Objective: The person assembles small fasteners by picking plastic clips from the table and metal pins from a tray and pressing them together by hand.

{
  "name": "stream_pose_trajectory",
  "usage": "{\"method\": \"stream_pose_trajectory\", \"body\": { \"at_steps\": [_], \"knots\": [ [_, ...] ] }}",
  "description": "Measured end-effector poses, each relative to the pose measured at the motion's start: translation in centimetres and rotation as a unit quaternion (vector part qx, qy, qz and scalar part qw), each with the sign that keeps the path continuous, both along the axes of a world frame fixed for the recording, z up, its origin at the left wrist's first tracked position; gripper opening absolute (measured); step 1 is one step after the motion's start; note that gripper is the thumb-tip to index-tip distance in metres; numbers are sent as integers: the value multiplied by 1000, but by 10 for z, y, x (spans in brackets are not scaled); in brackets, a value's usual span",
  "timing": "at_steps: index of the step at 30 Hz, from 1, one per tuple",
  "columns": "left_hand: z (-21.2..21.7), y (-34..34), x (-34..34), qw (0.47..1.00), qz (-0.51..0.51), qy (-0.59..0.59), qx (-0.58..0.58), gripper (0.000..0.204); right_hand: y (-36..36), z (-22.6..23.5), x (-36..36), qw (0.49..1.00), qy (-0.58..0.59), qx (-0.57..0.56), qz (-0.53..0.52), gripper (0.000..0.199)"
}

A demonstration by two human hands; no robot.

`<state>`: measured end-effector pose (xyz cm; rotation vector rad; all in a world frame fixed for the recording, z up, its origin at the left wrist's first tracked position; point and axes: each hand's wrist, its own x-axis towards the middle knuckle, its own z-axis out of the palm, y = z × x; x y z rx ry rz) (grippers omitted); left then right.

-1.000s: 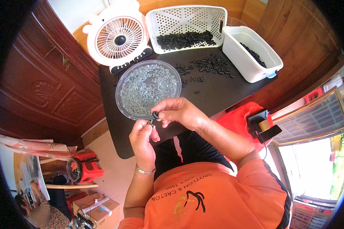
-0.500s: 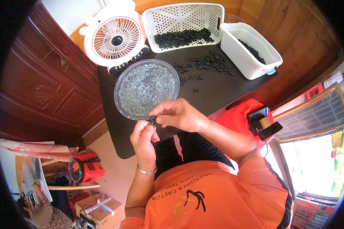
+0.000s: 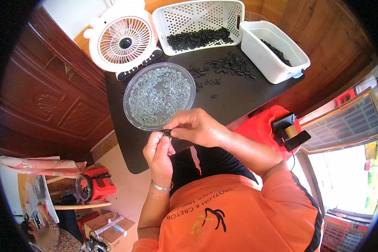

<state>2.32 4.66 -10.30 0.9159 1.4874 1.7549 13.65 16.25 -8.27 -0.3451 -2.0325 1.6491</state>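
Close together over the near edge of the black table, both my hands pinch one small black plastic piece (image 3: 167,133). My left hand (image 3: 158,154) grips it from below between thumb and fingers. From the right, my right hand (image 3: 199,127) has its thumb and fingertips closed on the same piece. The fingers cover most of it, so its exact shape is hidden. Just beyond my hands stands a round clear plastic tub (image 3: 192,96) full of small silvery screws (image 3: 149,101). Loose black plastic pieces (image 3: 229,66) lie scattered on the table to its right.
A white perforated basket (image 3: 197,19) at the back and a white bin (image 3: 262,61) at the right hold more black pieces. A white fan (image 3: 125,42) stands back left. A red stool (image 3: 262,126) with dark devices is at my right; another person (image 3: 54,235) sits lower left.
My right fingertips have come down slightly toward my left hand. The black ring-like part between them now sits lower, against my left thumb and fingers. The whole view has shifted a little.
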Motion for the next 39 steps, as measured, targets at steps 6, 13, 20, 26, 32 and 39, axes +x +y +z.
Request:
{"method": "stream_pose_trajectory", "body": {
  "at_steps": [6,13,20,26,32,39],
  "knots": [
    [3,1,3,999,14,31,0,13,0,-2,-1,996,3,-89,15,16],
    [2,-1,2,992,49,115,20,17,1,-9,-2,978,43,-199,50,20],
    [5,-1,3,989,53,134,33,18,-2,-13,-3,978,62,-193,51,21],
    [6,-3,3,988,49,143,25,18,-2,-10,-1,982,67,-168,50,21],
    [3,-2,4,991,39,125,31,17,-4,-10,-1,989,57,-126,44,17],
    [1,4,10,999,45,-27,1,15,-11,-19,-4,993,97,59,-44,22]
  ]
}}
